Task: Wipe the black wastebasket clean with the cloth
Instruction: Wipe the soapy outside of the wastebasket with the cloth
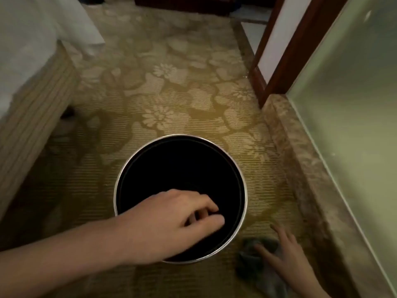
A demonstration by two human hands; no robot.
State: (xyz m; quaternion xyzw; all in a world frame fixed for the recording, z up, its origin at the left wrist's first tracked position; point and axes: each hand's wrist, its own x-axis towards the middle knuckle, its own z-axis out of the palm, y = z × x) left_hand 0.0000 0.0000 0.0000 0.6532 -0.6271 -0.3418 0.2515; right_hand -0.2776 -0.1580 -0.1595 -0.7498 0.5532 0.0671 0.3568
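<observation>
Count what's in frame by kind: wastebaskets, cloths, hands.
wastebasket: 1
cloth: 1
hands: 2, left hand and right hand
Total: 4

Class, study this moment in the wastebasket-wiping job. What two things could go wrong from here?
1. The cloth lies on the carpet under the right hand, whose fingers are straight and not gripping. It may carry carpet lint into the wastebasket.
2. The left hand hangs over the opening with curled fingers, and a grip on the wastebasket cannot be confirmed. Unsteadied, it could tip or slide when wiped.
</observation>
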